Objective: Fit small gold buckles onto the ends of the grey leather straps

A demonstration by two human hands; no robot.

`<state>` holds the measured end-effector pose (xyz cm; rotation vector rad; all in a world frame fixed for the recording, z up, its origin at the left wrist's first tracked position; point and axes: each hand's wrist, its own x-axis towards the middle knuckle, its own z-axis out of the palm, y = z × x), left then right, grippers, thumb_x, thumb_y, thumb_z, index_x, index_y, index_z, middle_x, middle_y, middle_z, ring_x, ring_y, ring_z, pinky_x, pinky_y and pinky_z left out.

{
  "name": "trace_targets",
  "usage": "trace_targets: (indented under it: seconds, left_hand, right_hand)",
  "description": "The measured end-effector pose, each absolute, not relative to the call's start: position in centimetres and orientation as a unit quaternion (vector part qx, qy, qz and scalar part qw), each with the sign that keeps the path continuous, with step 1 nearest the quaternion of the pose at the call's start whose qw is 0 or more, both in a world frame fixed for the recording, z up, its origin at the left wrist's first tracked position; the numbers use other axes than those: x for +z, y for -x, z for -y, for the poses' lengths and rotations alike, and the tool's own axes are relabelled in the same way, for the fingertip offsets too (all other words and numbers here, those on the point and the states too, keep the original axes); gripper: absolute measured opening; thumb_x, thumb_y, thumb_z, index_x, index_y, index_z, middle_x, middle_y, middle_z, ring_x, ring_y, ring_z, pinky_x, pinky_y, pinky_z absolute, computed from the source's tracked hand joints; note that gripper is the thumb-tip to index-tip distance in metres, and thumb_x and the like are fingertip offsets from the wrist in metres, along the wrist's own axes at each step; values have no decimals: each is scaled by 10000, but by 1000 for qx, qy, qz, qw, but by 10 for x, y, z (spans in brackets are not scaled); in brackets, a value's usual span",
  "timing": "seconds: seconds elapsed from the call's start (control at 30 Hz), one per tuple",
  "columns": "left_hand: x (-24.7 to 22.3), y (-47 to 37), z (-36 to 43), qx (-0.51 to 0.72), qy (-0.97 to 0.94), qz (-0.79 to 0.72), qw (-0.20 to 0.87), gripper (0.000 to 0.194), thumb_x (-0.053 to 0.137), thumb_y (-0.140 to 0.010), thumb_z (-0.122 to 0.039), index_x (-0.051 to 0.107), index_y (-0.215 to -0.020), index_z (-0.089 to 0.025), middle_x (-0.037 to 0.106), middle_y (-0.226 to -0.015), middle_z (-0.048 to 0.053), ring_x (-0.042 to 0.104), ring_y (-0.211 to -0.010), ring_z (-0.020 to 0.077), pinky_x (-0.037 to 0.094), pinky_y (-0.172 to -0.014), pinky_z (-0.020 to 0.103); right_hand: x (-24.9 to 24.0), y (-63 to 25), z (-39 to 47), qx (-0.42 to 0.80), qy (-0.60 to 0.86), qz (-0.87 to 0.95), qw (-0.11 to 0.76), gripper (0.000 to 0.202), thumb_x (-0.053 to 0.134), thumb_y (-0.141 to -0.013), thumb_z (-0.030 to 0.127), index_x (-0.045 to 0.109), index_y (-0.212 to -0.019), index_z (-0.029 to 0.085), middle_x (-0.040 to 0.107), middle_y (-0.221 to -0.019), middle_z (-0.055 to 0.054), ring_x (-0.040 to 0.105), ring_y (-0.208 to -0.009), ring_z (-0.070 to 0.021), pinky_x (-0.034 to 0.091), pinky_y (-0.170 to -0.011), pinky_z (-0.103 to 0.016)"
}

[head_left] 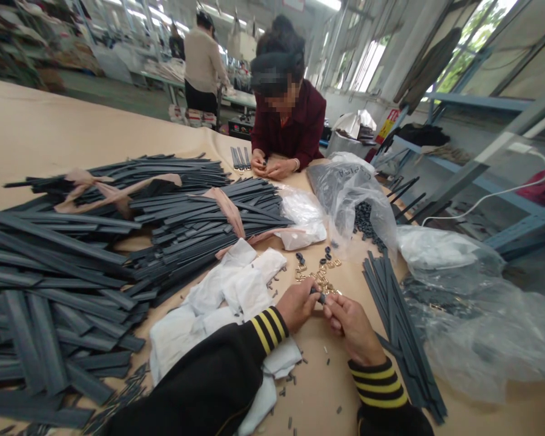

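Observation:
My left hand [300,304] is closed on a small dark strap piece [318,297] over the tan tabletop. From the other side, my right hand [352,324] pinches the same piece between thumb and finger; the fingers partly hide it. Just beyond my fingertips lies a loose group of gold metal buckles [323,280]. Small black loops [327,252] rest among them. White cloth pieces [236,278] are spread beside and under my left forearm. Long dark flat strips [393,321] lie to the right of my right hand.
Bundles of dark strips [200,212], tied with pinkish cloth, cover the left side. A clear bag [345,188] of small black parts and another plastic bag [472,303] stand at the right. Across the table a co-worker [295,121] leans over, handling something small.

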<state>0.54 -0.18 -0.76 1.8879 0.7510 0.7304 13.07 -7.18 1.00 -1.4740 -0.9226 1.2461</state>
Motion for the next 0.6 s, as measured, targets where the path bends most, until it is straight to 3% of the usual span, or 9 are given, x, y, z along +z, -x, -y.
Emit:
trace_targets:
  seconds: [0.17,0.37,0.47,0.6]
  left_hand:
    - [-6,-4,0,259,-682,-215,650,156,328,-844,-311,387,-821,-169,449,-521,-69,386,-344,45,303,-395,169]
    - [-5,-5,0,267,-640,-175,699,196,366,-833,-352,385,-813,-158,433,-522,-73,380,-335,27,279,-355,141]
    - [-5,-4,0,265,-636,-170,705,216,375,-827,-372,389,-811,-156,429,-524,-74,382,-338,24,279,-348,133]
    - [-5,-4,1,254,-637,-162,710,226,376,-823,-388,383,-809,-162,428,-530,-70,383,-340,30,279,-332,134]
  right_hand:
    - [17,-142,73,320,668,551,386,186,535,-746,356,526,-699,176,520,-649,3,480,-605,-133,381,-560,-243]
    - [29,-148,78,167,646,672,321,116,481,-791,282,555,-753,202,557,-842,-50,493,-844,-192,375,-779,-323]
    - [29,-152,77,190,661,655,314,88,489,-779,273,534,-774,197,561,-814,-35,510,-792,-176,394,-733,-306]
    - [28,-158,74,335,653,604,310,134,497,-766,314,511,-780,182,550,-687,7,517,-645,-134,405,-593,-243]
